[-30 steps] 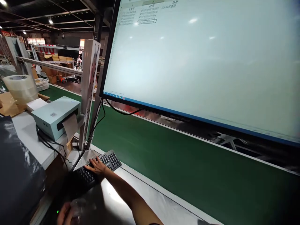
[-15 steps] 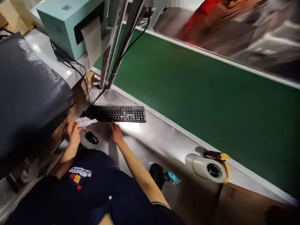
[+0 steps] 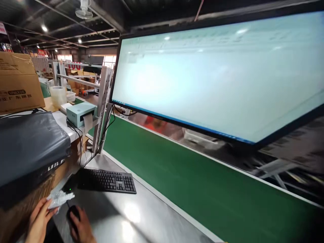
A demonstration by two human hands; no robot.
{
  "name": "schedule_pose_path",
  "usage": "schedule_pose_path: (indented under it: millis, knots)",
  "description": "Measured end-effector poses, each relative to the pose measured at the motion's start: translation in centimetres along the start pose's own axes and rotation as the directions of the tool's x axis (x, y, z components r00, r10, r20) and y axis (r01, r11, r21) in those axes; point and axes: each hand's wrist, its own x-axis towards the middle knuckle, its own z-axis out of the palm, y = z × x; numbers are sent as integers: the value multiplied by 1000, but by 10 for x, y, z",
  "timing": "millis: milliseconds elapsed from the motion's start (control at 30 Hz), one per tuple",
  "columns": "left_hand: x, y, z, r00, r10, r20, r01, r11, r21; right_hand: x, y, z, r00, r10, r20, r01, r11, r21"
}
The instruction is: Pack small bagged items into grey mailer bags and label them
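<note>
My left hand (image 3: 42, 216) pinches a small clear plastic packet (image 3: 60, 198) with whitish contents at the lower left; what is inside cannot be made out. Beside it, my right hand (image 3: 82, 224) is wrapped over a black computer mouse (image 3: 73, 214) on the metal tabletop (image 3: 111, 216). Just beyond both hands lies a black keyboard (image 3: 111, 180), which neither hand touches.
A large monitor (image 3: 202, 81) hangs above a green conveyor belt (image 3: 162, 172). To the left are a light-blue label printer (image 3: 81, 113), a stack of dark plastic bags (image 3: 30, 145) and a cardboard box (image 3: 20, 82). Black cables run down a metal post (image 3: 102, 98).
The view has tilted up, bringing the monitor into sight. My right hand has moved from the keyboard's front edge onto the mouse. The packet stays in my left hand.
</note>
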Motion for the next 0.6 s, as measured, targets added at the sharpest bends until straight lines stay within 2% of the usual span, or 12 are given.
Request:
schedule_pose_path:
  millis: [100,267,400,500,600]
  knots:
    - [-8,7,-3,1000,16,-19,-16,1000,-2,2,-4,-4,998,66,23,-67,995,72]
    - [-21,18,-3,999,19,-32,-18,1000,17,0,-21,-28,1000,-2,-7,3,989,148]
    - [-22,23,2,999,18,-43,-17,1000,17,-5,-13,-22,999,-5,-35,11,982,187]
    - [-17,23,6,1000,14,16,-14,1000,9,-6,-3,-14,998,6,-57,6,979,206]
    - [-14,23,11,999,13,34,-14,999,34,-4,-11,-24,999,10,-52,1,980,199]
